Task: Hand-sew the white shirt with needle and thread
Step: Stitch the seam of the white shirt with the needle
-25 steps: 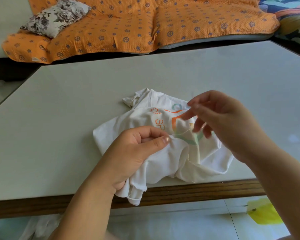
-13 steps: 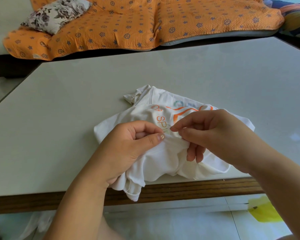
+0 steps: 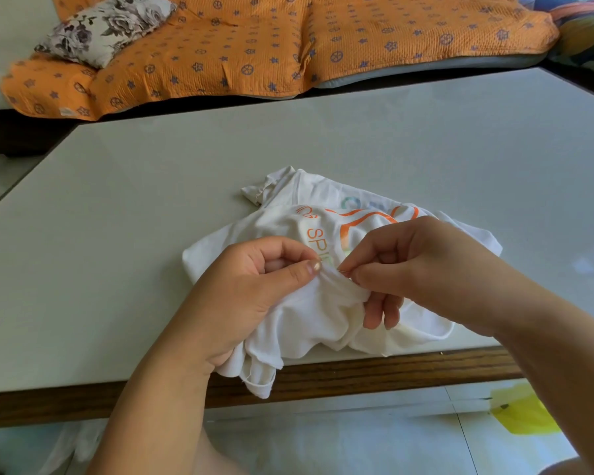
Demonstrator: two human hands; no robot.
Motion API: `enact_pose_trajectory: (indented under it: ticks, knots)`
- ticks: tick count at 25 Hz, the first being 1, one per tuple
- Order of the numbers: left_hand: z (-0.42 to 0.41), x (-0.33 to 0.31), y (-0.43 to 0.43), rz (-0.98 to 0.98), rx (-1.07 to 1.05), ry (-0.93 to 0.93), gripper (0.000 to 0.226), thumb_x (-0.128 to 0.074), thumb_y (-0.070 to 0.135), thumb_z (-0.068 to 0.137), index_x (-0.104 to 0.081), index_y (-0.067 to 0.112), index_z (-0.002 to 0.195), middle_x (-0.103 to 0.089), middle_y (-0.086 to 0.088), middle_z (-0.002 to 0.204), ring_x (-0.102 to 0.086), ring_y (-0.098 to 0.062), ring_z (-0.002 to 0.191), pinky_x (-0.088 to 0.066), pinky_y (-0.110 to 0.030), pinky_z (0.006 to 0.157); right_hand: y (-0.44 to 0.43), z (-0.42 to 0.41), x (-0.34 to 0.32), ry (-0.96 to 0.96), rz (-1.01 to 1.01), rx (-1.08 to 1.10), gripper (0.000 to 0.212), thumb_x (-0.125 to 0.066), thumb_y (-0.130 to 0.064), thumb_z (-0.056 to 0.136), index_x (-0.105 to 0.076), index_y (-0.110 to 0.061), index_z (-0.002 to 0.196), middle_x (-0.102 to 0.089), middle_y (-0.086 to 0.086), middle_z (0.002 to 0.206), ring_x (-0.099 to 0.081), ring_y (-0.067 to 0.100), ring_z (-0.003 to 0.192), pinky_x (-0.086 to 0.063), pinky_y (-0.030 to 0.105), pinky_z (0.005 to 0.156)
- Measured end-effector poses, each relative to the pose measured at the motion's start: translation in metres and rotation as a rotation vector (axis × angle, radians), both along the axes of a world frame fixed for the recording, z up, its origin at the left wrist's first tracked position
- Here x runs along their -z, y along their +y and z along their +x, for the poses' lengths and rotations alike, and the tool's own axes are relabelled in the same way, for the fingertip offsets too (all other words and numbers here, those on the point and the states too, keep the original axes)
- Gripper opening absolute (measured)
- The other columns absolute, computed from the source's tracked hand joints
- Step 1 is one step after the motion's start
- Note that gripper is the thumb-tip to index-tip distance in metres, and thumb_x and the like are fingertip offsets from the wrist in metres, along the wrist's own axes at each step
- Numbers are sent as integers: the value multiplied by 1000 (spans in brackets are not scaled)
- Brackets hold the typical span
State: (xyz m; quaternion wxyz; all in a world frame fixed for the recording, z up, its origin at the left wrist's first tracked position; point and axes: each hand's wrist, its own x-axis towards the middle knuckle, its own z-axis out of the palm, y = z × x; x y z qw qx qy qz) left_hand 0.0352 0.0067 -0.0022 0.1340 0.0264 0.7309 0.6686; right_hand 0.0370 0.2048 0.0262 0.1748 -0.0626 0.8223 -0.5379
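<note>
The white shirt (image 3: 323, 323) lies crumpled at the 6 o'clock edge of the table (image 3: 220, 159), printed side up, with one fold hanging over the wooden rim. A small ridge of cloth is raised at its middle, and both hands meet there. The left hand (image 3: 254, 289), coming in from 8 o'clock, pinches that ridge between thumb and forefinger, with more cloth bunched under its palm. The right hand (image 3: 426, 265), from 4 o'clock, has thumb and forefinger pressed together on a thin dark sliver at the ridge – most likely the needle (image 3: 343, 271). Its other fingers curl loosely over the cloth. No thread can be made out.

This looks like the middle of a stitch, with the needle at the fold. No finished stitches can be seen, so how much of the seam is done and how much is left cannot be told.

Beyond the table at 12 o'clock lies an orange blanket (image 3: 288, 46), with a flowered pillow (image 3: 107, 25) at 11 o'clock.
</note>
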Motion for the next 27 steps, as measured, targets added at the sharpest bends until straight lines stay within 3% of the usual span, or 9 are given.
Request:
enact_pose_trajectory:
  ticks: [6,11,16,22,24,27]
  knots:
    - [0,0,-2,63,5,-55,12,-73,25,69,-76,19,79,-75,-8,85,-69,-16,84,-51,-31,86,2,-1,2,-8,-61,-22,19,-58,0,86,-73,-11,82,-70,15,59,-61,18,47,-49,20,54]
    - [-1,-1,-1,113,18,-99,12,-74,26,65,-77,21,75,-74,-5,82,-69,-14,80,-53,-25,76,4,-2,5,-19,-119,-50,19,-57,4,87,-72,-6,85,-70,17,60,-61,19,47,-49,21,52]
    - [-1,0,2,169,31,-159,14,-74,26,63,-76,20,75,-73,-7,82,-69,-14,79,-56,-21,71,-2,-2,12,-20,-226,-45,10,-60,-5,90,-70,-6,89,-68,18,59,-62,17,46,-50,21,50]
    - [-2,2,5,200,-31,-160,15,-76,30,60,-75,23,73,-73,-3,82,-68,-13,81,-53,-24,77,-8,-4,20,8,-236,26,5,-61,-12,92,-66,-11,90,-65,12,58,-68,24,52,-51,25,47]
    - [-3,4,7,205,-39,-164,15,-76,28,61,-75,21,74,-74,-4,83,-70,-13,81,-55,-24,75,-8,-4,21,37,-214,32,4,-61,-12,92,-64,-13,93,-65,9,58,-69,28,56,-53,26,50]
    - [-3,7,10,192,-72,-171,14,-75,24,64,-74,17,76,-75,-7,83,-71,-15,79,-57,-22,71,-10,-3,23,69,-184,25,15,-55,-6,95,-61,-18,101,-69,5,62,-73,28,67,-59,36,69]
